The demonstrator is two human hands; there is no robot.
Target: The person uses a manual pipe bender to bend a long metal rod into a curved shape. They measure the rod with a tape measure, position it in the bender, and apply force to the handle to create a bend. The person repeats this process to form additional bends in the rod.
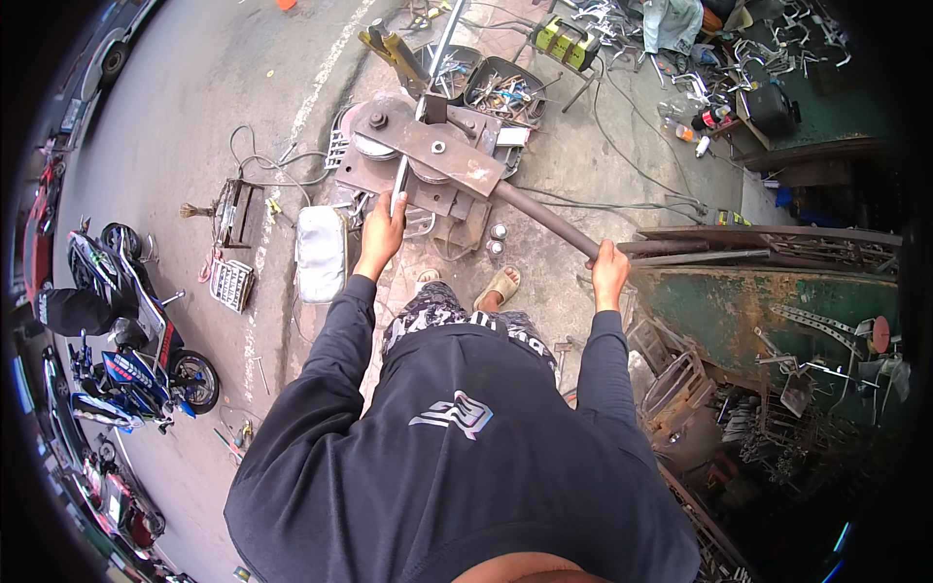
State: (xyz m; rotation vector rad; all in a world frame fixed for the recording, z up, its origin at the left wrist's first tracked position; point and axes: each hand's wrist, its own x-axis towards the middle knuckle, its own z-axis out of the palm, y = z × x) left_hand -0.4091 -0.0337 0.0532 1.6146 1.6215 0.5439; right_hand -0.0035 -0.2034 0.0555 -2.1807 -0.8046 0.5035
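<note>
A heavy brown steel tube bender (434, 153) with round dies stands in front of me. My left hand (382, 233) is closed round the near end of a shiny metal tube (402, 175), which passes between the dies. Beyond the bender the tube's long straight part reaches toward the top edge. To the right, my right hand (609, 272) wraps round the end of the bender's long lever bar (544, 216), which slants down toward me. The lever's flat plate hides part of the tube and of the dies.
Black trays (505, 89) of tools lie behind the bender, near a green welding machine (566, 44). Cables cross the ground at right. A silvery padded seat (321, 255) and a small metal rack (231, 284) lie at left, with parked motorcycles (136, 360) farther out. Scrap metal crowds the right.
</note>
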